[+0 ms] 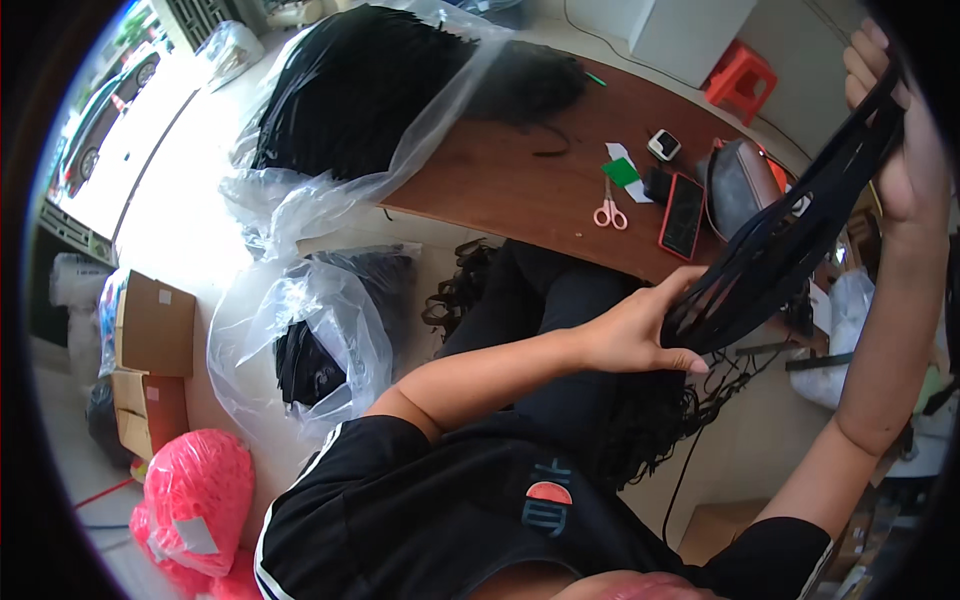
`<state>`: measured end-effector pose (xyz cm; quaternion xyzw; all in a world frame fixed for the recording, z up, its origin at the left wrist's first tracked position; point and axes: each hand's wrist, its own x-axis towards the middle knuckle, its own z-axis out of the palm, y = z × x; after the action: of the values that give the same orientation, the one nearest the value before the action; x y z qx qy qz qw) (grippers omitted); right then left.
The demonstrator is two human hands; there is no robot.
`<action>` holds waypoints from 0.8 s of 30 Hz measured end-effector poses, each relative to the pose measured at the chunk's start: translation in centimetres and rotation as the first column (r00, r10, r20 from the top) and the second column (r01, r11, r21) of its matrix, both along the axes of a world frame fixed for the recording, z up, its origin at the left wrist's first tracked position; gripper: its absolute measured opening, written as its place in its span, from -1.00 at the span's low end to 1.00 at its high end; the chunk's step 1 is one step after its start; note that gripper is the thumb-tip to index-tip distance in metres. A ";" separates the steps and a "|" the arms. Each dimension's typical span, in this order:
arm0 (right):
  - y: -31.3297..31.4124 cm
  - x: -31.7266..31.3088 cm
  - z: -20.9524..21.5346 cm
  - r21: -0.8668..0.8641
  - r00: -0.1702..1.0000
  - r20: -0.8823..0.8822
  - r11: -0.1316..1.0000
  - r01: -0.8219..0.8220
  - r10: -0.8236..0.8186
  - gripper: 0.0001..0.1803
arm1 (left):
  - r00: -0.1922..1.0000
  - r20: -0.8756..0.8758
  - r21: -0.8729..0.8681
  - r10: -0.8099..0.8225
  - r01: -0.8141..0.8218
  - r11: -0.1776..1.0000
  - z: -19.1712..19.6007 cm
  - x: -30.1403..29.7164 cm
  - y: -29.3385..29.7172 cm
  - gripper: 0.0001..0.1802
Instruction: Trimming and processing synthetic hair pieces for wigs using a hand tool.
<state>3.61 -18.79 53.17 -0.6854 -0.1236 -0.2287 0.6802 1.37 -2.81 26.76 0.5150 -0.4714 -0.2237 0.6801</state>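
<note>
A bundle of black elastic-like strands stretches diagonally between both hands. My left hand grips its lower end above my lap, and loose curly black ends hang down below it. My right hand is raised at the upper right and closed around the bundle's top end. I sit in a black shirt and dark trousers in front of a brown table.
The table holds pink scissors, a red-cased phone, a green card, a small white device and a dark pouch. Clear plastic bags of black strands, cardboard boxes, a pink net bag and a red stool surround me.
</note>
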 end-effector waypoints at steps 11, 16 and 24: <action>9.3 25.4 -8.1 0.440 0.979 -0.202 0.896 0.063 0.031 -0.84 | 0.738 0.079 0.301 0.670 -0.658 0.690 -3.4 6.1 21.2 -0.73; 10.5 48.2 -6.0 0.290 0.940 -0.194 0.932 -0.218 0.280 -0.62 | 0.133 0.603 0.156 0.786 -0.987 0.047 2.3 22.6 28.5 -0.18; 19.4 34.8 -22.9 -0.077 0.998 -0.012 0.995 -0.057 0.056 -0.31 | -0.165 0.774 0.016 0.611 -0.960 -0.280 -7.8 18.3 29.0 -0.25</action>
<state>38.43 0.63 30.24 -0.7086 -0.1485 -0.2012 0.6598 19.67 26.15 18.97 0.9126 0.0213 0.3340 0.2347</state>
